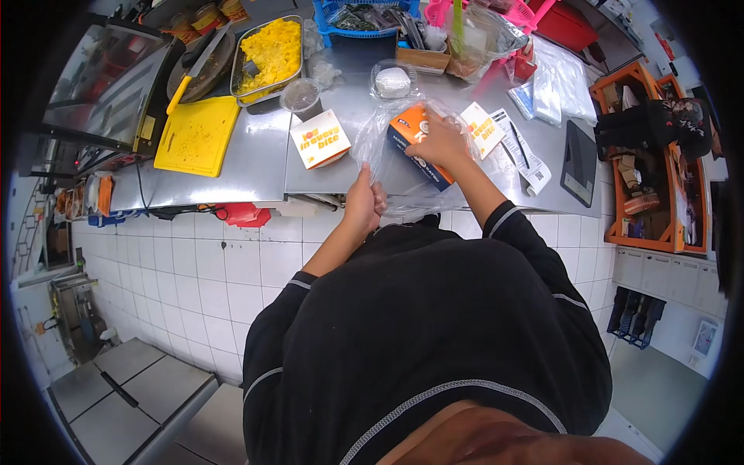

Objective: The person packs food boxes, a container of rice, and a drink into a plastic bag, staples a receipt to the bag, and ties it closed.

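Note:
My left hand (pixel 365 203) pinches the near left edge of a clear plastic bag (pixel 372 136). Inside the bag's spread film lies an orange and dark blue food carton (pixel 407 125) that bears writing. My right hand (pixel 444 142) reaches over the carton and grips it, thumb on the top and fingers towards the far right side. A white and orange printed carton (pixel 319 139) stands left of the bag, and a similar white-topped one (pixel 482 128) sits just right of it. Beyond the bag is a clear plastic tub (pixel 394 80) with something white in it.
A lidded plastic cup (pixel 301 99), a metal tray (pixel 234 75) of yellow food, a yellow cutting board (pixel 197 136) and a knife (pixel 197 70) are leftward. Rightward lie a printed receipt (pixel 526 157), a tablet (pixel 578 163) and plastic bags (pixel 558 81). Baskets (pixel 367 26) stand behind.

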`<action>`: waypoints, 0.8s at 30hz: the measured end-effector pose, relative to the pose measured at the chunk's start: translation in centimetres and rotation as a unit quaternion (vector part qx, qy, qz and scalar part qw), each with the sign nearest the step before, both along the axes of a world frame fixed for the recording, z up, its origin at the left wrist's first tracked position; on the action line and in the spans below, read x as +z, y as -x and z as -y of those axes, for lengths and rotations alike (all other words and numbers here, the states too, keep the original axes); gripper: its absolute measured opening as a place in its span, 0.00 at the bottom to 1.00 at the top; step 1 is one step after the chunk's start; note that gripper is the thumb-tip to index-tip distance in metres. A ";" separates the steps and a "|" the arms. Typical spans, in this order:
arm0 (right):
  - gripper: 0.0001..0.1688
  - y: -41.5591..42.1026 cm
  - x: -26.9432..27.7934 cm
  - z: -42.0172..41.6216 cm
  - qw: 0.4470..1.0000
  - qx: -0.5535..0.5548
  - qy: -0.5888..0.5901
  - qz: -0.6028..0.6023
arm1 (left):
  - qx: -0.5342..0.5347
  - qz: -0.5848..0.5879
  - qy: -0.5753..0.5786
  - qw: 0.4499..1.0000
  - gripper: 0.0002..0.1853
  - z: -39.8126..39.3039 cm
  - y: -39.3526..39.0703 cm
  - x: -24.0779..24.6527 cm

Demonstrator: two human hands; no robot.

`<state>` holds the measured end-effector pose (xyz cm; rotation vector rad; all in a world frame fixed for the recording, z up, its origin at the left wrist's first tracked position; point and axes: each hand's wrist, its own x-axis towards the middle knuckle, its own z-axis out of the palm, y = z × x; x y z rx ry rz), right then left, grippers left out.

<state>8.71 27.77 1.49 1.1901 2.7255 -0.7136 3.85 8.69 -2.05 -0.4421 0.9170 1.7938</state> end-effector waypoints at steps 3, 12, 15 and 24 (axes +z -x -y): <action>0.60 -0.8 2.0 1.3 0.998 0.028 -0.051 0.033 | -0.032 -0.061 -0.011 0.998 0.12 0.9 0.5 1.2; 0.61 0.5 -1.0 5.1 0.994 0.066 -0.088 -0.008 | -0.162 -0.075 -0.028 0.984 0.09 2.6 -1.0 3.5; 0.63 -0.4 -1.3 3.7 0.990 0.108 -0.082 -0.026 | -0.174 -0.275 0.087 0.942 0.08 4.7 -0.7 7.8; 0.75 -3.6 5.0 0.9 0.850 0.422 -0.196 0.245 | -0.114 -0.691 0.295 0.650 0.38 0.1 3.7 10.1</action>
